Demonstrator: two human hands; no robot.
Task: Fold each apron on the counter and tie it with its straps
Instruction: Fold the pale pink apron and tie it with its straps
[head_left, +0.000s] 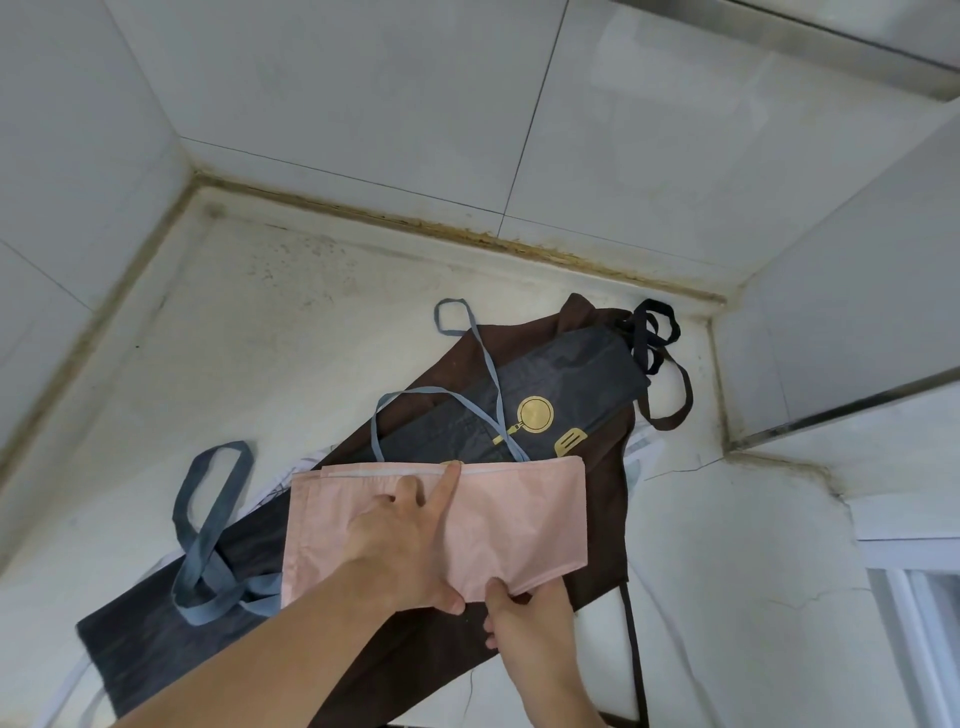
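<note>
A pink apron (519, 514), folded into a flat rectangle, lies on top of a pile of aprons on the counter. My left hand (410, 540) lies flat on it, the index finger stretched to its far edge, the thumb under the near edge. My right hand (524, 618) pinches the near edge of the pink apron just right of the left thumb. Its thin blue-grey straps (483, 364) trail away over a navy apron (561, 384) with a gold pan print. A brown apron (608, 499) lies under both. A dark grey apron (156, 644) with wide blue straps (208, 525) sits at the left.
The stained white counter (291, 332) sits in a tiled corner, with walls at the back, left and right. A black strap loop (649, 332) and a brown strap loop (680, 400) lie near the right wall. A window frame (914, 623) is at the lower right.
</note>
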